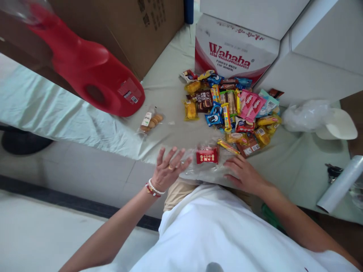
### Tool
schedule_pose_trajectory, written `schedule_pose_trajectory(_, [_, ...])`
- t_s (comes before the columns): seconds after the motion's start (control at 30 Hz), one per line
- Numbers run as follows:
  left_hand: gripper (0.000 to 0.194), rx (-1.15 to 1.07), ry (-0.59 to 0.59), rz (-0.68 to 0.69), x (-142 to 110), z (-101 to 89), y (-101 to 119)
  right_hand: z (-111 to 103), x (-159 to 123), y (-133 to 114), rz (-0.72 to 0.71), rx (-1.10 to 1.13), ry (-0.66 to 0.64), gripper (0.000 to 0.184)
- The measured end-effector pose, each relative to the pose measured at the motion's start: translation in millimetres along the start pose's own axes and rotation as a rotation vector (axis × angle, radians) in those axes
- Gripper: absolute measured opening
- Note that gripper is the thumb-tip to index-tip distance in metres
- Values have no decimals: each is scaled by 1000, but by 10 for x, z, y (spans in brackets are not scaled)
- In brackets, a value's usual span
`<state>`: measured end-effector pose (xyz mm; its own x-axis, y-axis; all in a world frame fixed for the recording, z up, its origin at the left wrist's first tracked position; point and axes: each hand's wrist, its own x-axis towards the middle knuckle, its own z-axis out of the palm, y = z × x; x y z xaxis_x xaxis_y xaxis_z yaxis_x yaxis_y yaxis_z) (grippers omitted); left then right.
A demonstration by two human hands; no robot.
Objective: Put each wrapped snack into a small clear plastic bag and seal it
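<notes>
The splayed left hand (168,170) and loosely parted right hand (246,175), both unclenched, flank a red, rectangular, plastic-wrapped snack (207,155).

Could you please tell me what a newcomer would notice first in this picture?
Probably the big red bottle at the upper left, and the colourful heap of wrapped snacks in front of the Wahaha box. Nearer the wearer, a red packet and clear plastic lie between the left hand and the right hand.
</notes>
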<state>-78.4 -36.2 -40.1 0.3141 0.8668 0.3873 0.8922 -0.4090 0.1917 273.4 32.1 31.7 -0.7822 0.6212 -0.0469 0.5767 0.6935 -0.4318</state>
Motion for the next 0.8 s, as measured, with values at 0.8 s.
schedule_pose_trajectory(0.8, [55,-218,-345,-13,541,-139,118,-107,299,-4,22,289,29,18])
